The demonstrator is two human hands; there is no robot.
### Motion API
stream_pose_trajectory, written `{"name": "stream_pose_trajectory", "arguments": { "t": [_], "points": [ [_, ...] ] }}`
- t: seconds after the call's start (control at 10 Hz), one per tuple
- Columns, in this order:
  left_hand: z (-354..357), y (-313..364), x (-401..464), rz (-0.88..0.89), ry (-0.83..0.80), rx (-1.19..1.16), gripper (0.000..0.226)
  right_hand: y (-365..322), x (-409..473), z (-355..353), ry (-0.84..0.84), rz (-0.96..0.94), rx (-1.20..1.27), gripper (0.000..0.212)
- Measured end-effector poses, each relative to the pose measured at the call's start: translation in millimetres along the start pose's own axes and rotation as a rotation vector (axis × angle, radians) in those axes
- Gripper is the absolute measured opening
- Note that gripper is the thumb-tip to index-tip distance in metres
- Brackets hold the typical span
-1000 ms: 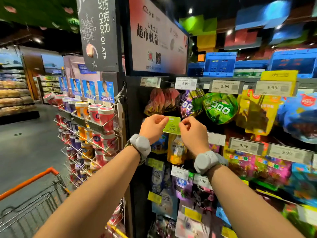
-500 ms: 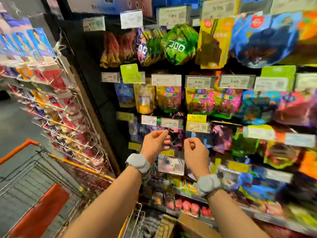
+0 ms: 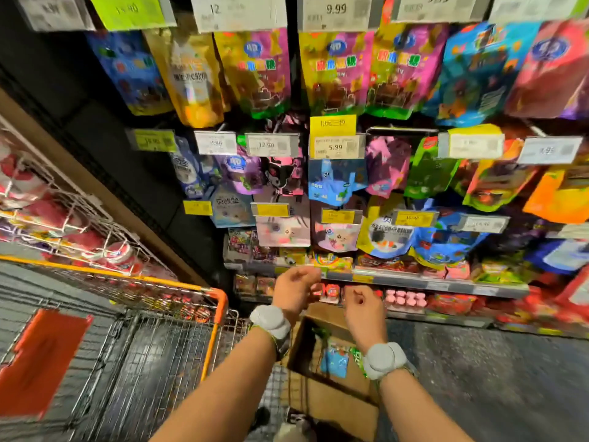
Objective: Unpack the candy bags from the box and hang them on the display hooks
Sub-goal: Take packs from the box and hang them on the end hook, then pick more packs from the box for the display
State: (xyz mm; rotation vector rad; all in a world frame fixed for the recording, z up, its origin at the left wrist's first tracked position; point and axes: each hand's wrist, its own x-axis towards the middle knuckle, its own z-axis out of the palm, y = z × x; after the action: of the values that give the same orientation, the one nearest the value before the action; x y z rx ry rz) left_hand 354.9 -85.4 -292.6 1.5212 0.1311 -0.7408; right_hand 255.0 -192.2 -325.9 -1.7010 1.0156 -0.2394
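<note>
An open cardboard box (image 3: 334, 400) stands on the floor below my forearms, with a blue candy bag (image 3: 334, 362) and a green one showing inside. My left hand (image 3: 294, 290) and my right hand (image 3: 363, 309) hover side by side above the box, in front of the low shelf. Both have loosely curled fingers and hold nothing. Rows of colourful candy bags (image 3: 334, 180) hang on display hooks behind price tags (image 3: 336, 146) above my hands.
An orange-rimmed wire shopping cart (image 3: 159, 330) stands close on my left, with an orange flap inside. A white wire rack (image 3: 73, 224) of red and white tubs stands beyond it. A low shelf (image 3: 414, 282) of small sweets runs under the hooks. Dark floor lies to the right.
My hands let go of the green price tag high on the display and dropped down to just above the box. My view tilted down with them.
</note>
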Motion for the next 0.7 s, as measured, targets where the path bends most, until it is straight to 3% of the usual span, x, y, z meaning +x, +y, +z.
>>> {"name": "stream_pose_trajectory", "arguments": {
  "t": [0.1,0.3,0.4,0.5,0.6,0.7],
  "points": [
    [-6,-50,28,-0.151,0.015,0.022,0.007,44,6,18,0.042,0.186,-0.08,0.019],
    [-25,-126,70,-0.358,0.043,0.118,0.023,113,14,34,0.11,0.377,-0.128,0.015],
    [-31,-150,81,-0.421,0.036,0.19,0.02,150,21,39,0.13,0.452,-0.104,0.018],
    [-33,-194,98,-0.481,0.021,0.208,0.006,219,36,49,0.069,0.566,-0.039,0.015],
    [-36,-264,118,-0.515,0.029,0.329,0.023,292,50,65,-0.016,0.67,-0.08,0.008],
    [-26,-315,140,-0.565,0.04,0.363,0.025,390,65,87,-0.092,0.736,-0.129,0.028]
  ]
}}
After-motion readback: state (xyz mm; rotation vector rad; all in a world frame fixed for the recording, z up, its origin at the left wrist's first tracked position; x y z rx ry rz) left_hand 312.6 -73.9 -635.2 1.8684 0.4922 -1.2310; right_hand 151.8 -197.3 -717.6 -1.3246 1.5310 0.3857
